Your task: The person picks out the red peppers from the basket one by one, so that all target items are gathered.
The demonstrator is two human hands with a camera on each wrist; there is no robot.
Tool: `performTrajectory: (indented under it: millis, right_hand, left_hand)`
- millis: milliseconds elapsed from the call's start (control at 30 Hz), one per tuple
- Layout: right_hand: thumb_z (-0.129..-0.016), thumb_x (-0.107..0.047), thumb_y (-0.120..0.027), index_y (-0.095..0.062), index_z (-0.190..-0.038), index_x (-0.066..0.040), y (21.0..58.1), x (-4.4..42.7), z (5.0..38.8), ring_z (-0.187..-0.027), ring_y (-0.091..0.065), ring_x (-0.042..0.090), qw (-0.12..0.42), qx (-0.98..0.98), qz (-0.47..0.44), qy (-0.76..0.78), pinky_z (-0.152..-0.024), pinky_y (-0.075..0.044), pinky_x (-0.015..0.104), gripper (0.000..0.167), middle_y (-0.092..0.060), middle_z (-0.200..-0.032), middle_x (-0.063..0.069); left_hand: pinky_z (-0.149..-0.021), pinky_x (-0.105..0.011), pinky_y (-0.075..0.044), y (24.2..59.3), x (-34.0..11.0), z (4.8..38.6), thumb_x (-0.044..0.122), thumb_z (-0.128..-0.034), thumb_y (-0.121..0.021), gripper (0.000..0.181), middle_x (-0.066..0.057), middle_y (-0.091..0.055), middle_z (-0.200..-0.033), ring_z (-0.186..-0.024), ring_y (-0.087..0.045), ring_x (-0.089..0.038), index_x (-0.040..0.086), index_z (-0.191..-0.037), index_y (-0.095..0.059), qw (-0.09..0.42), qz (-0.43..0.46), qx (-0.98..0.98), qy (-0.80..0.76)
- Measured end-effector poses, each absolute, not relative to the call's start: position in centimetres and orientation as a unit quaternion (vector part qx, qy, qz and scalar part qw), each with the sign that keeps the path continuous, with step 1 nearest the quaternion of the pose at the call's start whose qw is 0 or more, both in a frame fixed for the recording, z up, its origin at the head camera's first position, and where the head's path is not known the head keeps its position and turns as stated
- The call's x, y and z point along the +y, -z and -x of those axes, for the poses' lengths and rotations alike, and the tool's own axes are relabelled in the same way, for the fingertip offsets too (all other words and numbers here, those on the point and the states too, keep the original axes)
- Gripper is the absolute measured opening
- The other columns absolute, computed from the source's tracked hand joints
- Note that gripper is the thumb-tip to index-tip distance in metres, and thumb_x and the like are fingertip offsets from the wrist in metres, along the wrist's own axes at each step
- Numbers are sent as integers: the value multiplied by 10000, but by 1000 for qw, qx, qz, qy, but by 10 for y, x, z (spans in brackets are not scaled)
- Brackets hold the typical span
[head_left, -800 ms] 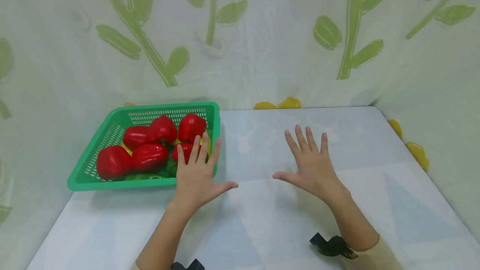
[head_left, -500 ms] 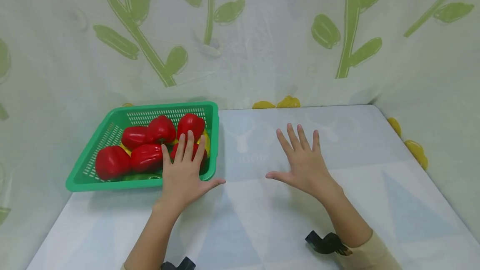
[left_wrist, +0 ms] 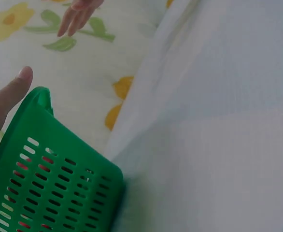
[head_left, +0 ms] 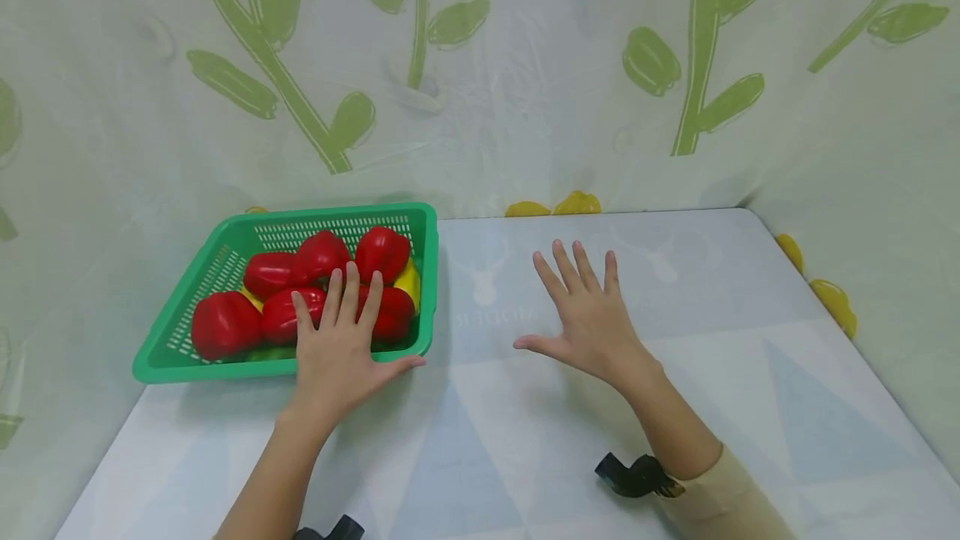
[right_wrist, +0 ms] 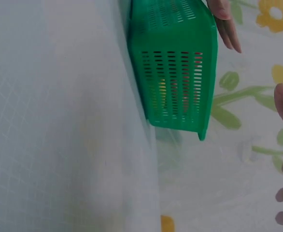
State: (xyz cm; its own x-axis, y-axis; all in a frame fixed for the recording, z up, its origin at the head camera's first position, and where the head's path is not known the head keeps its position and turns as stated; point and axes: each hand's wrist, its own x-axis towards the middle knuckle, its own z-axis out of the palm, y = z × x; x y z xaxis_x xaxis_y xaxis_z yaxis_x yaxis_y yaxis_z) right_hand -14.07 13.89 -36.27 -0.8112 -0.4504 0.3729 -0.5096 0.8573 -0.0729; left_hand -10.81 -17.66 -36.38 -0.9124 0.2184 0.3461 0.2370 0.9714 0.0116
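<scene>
in the head view, the green basket (head_left: 217, 372) sits at the far left of the table (head_left: 750, 357), its long axis running roughly left to right. red peppers (head_left: 227, 325) are heaped in it, with a yellow piece (head_left: 410, 283) by its right end. the person's left hand (head_left: 341, 357) is much the nearer: its straight, spread fingers overlap the peppers and the near rim from this angle, so the basket lies ahead of it and mostly to its left. the right hand (head_left: 588, 319), also spread and holding nothing, is over the table, well to the right of the basket.

in the left wrist view, the left thumb (left_wrist: 13, 92) shows just beside the basket's rim; whether it touches cannot be told.

in the right wrist view, the basket's slotted end wall faces the right hand, well apart from it; the left hand's fingertips show past the rim.
</scene>
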Motion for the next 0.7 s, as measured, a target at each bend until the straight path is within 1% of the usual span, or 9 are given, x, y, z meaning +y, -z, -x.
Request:
performTrajectory:
  millis: [200, 367, 567, 633, 700]
  right_hand:
    - [-738, -868, -95, -244, -1507, -128, 361, 130, 143, -1429, -130, 387, 173, -947, -255, -92, -1093, 17, 658, 1077, -203, -1551, 171]
    - [-747, -861, -101, -262, -1501, -123, 359, 121, 143, -1424, -148, 391, 188, -941, -266, -95, -1090, 0, 666, 1068, -217, -1547, 172]
    - [-748, -857, -103, -269, -1500, -127, 358, 112, 143, -1419, -172, 389, 199, -936, -273, -96, -1092, -16, 665, 1061, -219, -1547, 161]
    - [-750, -856, -125, -274, -1498, -128, 357, 110, 143, -1416, -183, 390, 202, -935, -275, -98, -1092, -22, 665, 1054, -238, -1541, 164]
    - [-757, -852, -189, -273, -1499, -132, 356, 107, 143, -1416, -187, 389, 205, -934, -276, -98, -1089, -36, 671, 1038, -251, -1537, 164]
  left_hand:
    - [-1082, -667, 49, 363, -188, 106, 650, -677, -689, 1119, -207, -173, -1551, -1424, -117, -392, 105, -1515, -188, 156, 102, -982, 39]
    - [-1078, -674, 42, 362, -199, 104, 662, -678, -672, 1118, -200, -158, -1556, -1426, -113, -387, 99, -1515, -189, 165, 99, -981, 33]
    - [-1073, -683, 38, 361, -210, 101, 625, -669, -704, 1123, -213, -173, -1548, -1424, -114, -397, 95, -1514, -187, 173, 99, -979, 33]
    - [-1071, -685, 39, 360, -214, 99, 608, -668, -714, 1127, -212, -160, -1552, -1427, -102, -394, 97, -1516, -176, 173, 96, -980, 32]
    - [-1071, -682, 54, 359, -218, 97, 589, -667, -724, 1137, -207, -132, -1559, -1431, -83, -390, 103, -1520, -149, 171, 92, -980, 33]
